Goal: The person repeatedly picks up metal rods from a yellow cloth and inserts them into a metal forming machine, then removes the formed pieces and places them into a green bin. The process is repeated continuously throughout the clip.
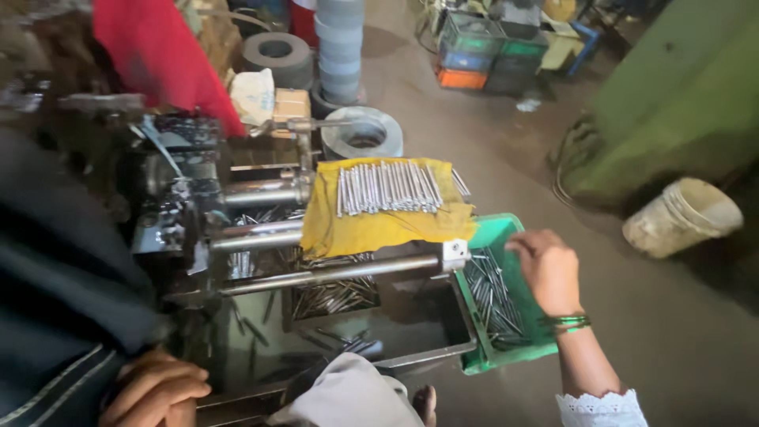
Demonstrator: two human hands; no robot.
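My right hand (548,269), with green bangles at the wrist and a white lace cuff, reaches down into a green plastic crate (506,357). Its bent fingers are over the loose metal rods (490,294) lying in the crate, and whether they grip any is hidden. My left hand (154,389) rests at the bottom left with its fingers curled and nothing in it, beside a dark sleeve. A row of similar metal rods (387,187) lies side by side on a yellow cloth (371,229) draped over the machine, just left of the crate.
A dark machine (182,198) with horizontal steel bars fills the left, above a black metal tray (419,320) with scattered rods. A white cloth (348,395) lies at the bottom. Grey ring-shaped wheels (277,51), stacked crates (482,47) and a white bucket (684,217) stand on the floor.
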